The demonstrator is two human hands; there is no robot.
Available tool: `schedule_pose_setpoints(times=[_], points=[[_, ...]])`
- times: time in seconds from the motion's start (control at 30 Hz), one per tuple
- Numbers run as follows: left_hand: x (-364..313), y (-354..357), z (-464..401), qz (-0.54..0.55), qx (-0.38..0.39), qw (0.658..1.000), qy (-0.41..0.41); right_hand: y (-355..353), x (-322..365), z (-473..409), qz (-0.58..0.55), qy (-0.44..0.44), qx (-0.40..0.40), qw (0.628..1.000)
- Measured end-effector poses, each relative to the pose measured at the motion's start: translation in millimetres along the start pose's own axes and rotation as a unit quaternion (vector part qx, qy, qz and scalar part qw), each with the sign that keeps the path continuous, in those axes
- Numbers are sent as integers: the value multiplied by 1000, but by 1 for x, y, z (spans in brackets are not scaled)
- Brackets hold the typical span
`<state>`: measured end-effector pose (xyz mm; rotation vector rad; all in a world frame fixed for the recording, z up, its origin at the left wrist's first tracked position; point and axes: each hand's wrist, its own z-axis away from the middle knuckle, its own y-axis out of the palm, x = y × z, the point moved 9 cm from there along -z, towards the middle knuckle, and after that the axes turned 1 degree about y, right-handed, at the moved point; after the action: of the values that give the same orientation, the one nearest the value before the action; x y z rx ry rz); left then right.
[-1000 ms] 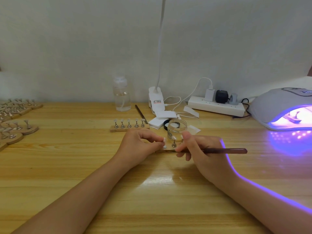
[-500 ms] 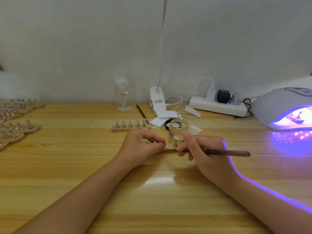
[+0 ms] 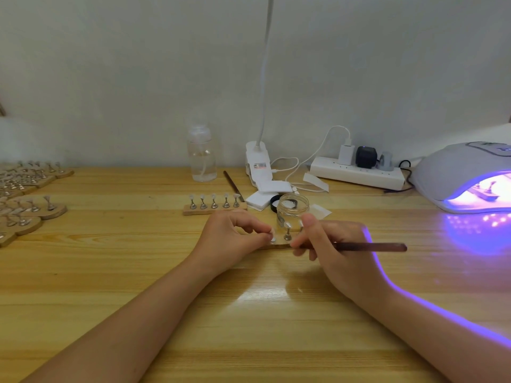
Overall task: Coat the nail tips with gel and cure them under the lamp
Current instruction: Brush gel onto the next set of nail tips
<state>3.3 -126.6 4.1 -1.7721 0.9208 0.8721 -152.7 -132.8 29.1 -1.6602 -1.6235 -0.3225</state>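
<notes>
Coating looks underway: the left hand (image 3: 235, 239) pinches a nail tip (image 3: 273, 239) on the wooden holder (image 3: 278, 246), and the right hand (image 3: 331, 247) grips the gel brush (image 3: 370, 247). Next, I'd guess, comes steady strokes. The open glass jar (image 3: 292, 210) just behind looks nearly empty; the lit curing lamp (image 3: 467, 178) holds another holder.

Right hand (image 3: 329, 244) grips brush (image 3: 370, 247).
</notes>
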Motion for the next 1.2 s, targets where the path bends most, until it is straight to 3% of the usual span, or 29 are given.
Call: schedule_pose_setpoints(times=[0.13, 0.27, 0.4, 0.53, 0.67, 0.8, 1.0, 1.2], points=[[0, 0, -1, 0, 0, 1000, 3, -1, 7, -1, 33, -31, -9, 999], [1, 0, -1, 0, -5, 1000, 2, 0, -2, 1, -25, 14, -1, 1000], [2, 0, -1, -2, -3, 1000, 1, -1, 7, -2, 28, -29, -7, 999], [2, 0, -1, 0, -3, 1000, 1, 1, -4, 0, -22, 21, 2, 1000], [2, 1, -1, -1, 3, 1000, 1, 0, 6, -2, 25, -17, -2, 1000], [2, 0, -1, -5, -1, 1000, 2, 2, -7, 1, -40, 47, 4, 998], [0, 5, -3, -9, 27, 1000, 2, -10, -7, -1, -109, 57, -53, 991], [5, 12, -9, -28, 38, 999, -12, -12, -10, -2, -116, 72, -63, 989]])
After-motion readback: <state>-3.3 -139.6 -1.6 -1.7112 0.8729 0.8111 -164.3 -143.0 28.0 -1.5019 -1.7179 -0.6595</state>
